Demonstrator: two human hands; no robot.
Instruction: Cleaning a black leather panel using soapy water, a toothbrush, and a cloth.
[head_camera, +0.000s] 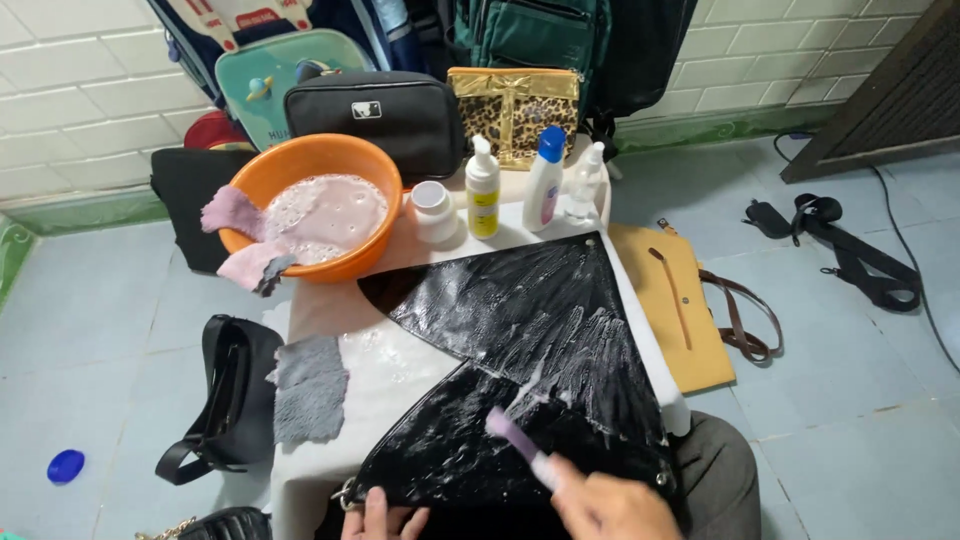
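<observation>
Right hand (610, 508) grips a purple-and-white toothbrush (520, 447); left hand (380, 518) lies flat, fingers open, on the glossy black soapy leather bag (530, 330).
Brush axis runs up-left from grip; bag extends away across the white table (390, 375).

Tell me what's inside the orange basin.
The orange basin holds pale, foamy soapy water. Two pinkish cloths hang over its near-left rim, partly dipping in. Foam covers the water, so anything lying below the surface cannot be seen.
</observation>
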